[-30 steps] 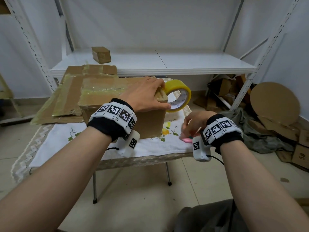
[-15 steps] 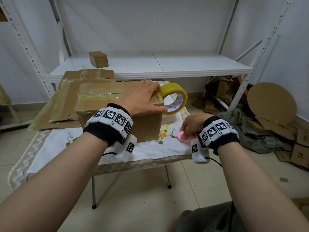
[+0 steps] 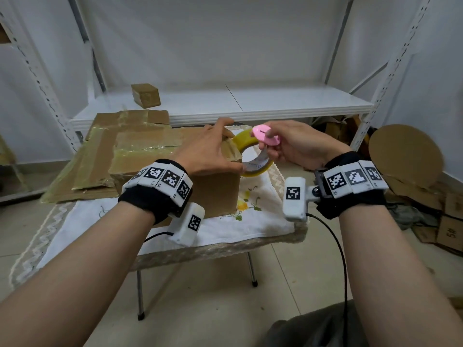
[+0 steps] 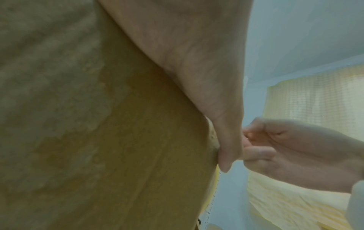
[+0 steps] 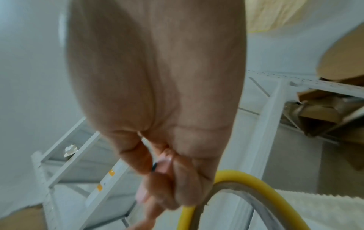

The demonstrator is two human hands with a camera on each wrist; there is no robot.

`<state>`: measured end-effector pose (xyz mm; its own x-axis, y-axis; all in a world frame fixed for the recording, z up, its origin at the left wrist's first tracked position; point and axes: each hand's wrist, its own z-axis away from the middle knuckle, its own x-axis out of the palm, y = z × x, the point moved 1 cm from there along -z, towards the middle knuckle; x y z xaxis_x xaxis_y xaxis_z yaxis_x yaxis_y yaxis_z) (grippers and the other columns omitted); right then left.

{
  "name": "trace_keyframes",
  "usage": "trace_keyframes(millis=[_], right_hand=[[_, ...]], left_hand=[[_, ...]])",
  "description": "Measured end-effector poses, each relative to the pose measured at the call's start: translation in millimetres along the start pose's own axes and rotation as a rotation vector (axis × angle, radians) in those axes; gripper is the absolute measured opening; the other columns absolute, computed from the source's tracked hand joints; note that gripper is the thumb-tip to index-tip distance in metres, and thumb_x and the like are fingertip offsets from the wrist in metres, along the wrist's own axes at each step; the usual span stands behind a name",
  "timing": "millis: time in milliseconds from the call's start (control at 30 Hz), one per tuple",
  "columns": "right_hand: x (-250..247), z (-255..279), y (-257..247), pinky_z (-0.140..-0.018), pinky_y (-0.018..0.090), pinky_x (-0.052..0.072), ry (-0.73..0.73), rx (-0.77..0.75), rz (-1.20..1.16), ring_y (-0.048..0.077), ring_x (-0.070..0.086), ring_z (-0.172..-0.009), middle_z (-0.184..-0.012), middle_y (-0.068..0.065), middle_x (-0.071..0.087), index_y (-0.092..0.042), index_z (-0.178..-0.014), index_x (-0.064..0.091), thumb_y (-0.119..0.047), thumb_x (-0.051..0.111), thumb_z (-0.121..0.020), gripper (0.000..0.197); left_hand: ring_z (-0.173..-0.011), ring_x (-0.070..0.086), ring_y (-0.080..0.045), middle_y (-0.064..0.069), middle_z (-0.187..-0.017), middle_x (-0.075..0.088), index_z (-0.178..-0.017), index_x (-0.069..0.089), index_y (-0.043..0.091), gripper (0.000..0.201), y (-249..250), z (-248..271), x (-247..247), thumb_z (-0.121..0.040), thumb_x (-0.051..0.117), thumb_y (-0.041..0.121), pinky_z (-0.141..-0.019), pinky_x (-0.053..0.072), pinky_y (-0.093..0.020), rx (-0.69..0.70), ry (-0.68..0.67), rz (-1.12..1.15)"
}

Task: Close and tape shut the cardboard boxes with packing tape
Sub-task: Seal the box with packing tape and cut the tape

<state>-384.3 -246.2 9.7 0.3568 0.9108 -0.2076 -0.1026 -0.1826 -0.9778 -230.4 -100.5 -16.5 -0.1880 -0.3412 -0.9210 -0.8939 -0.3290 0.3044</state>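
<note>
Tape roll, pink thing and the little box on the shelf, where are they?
tape roll [image 3: 258,169], head view, on its lower yellow rim.
pink thing [image 3: 264,137], head view, on its pink top face.
little box [image 3: 145,95], head view, on its front side.

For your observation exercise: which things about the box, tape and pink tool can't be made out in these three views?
- Pink cutter: any blade is hidden by the right hand in the head view.
- Tape roll: where the strip leaves it is covered by the left hand.
- Cardboard box: right wrist view misses it; left wrist view blurs it.
</note>
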Motion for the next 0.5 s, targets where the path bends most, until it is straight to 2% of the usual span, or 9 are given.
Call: trace_keyframes(millis=[133, 200, 333, 400, 500], right_hand=[[8.2, -4.9, -6.4, -0.055, 0.023, 0.038, 0.15, -0.065, 0.088, 0.012, 0.049, -0.061, -0.086, 0.011, 0.054, 0.004, -0.121, 0.057, 0.002, 0.034, -0.101, 0.031], [11.5, -9.0, -7.6, -0.058, 0.023, 0.044, 0.187, -0.092, 0.158, 0.011, 0.055, -0.065, -0.094, 0.013, 0.056, 0.002, -0.128, 0.057, 0.001, 0.035, -0.103, 0.033], [16.1, -17.4, -7.5, -0.06, 0.021, 0.054, 0.246, -0.168, 0.214, 0.012, 0.061, -0.069, -0.117, 0.007, 0.062, -0.011, -0.14, 0.057, 0.004, 0.041, -0.102, 0.043], [17.3, -21.5, -6.8, -0.066, 0.024, 0.058, 0.269, -0.203, 0.286, 0.013, 0.064, -0.075, -0.12, 0.006, 0.065, -0.013, -0.136, 0.061, 0.003, 0.046, -0.101, 0.042], [18.2, -27.1, -6.9, -0.081, 0.025, 0.06, 0.319, -0.228, 0.39, 0.017, 0.068, -0.094, -0.12, 0.006, 0.069, -0.014, -0.125, 0.07, 0.001, 0.054, -0.098, 0.034]], left_hand=[[-0.132, 0.047, -0.02, 0.004, -0.145, 0.051, -0.15, 0.022, 0.024, 0.111, -0.5, 0.1, 0.1, -0.064, 0.08, 0.065, -0.102, 0.04, -0.035, -0.007, 0.005, 0.013], [-0.132, 0.047, -0.02, 0.003, -0.146, 0.05, -0.151, 0.022, 0.023, 0.113, 0.0, 0.8, 0.3, -0.063, 0.081, 0.064, -0.103, 0.04, -0.035, -0.01, 0.01, 0.03], [-0.135, 0.045, -0.02, 0.0, -0.153, 0.042, -0.154, 0.015, 0.022, 0.123, 0.3, 2.6, 0.0, -0.06, 0.083, 0.065, -0.109, 0.04, -0.039, -0.017, 0.023, 0.078], [-0.138, 0.043, -0.02, 0.0, -0.156, 0.039, -0.156, 0.01, 0.022, 0.13, -0.1, 2.6, -0.3, -0.058, 0.084, 0.065, -0.111, 0.039, -0.04, -0.02, 0.029, 0.1], [-0.14, 0.041, -0.02, 0.001, -0.157, 0.036, -0.157, 0.006, 0.023, 0.134, -0.4, 2.5, -0.5, -0.057, 0.085, 0.064, -0.113, 0.038, -0.039, -0.033, 0.027, 0.111]])
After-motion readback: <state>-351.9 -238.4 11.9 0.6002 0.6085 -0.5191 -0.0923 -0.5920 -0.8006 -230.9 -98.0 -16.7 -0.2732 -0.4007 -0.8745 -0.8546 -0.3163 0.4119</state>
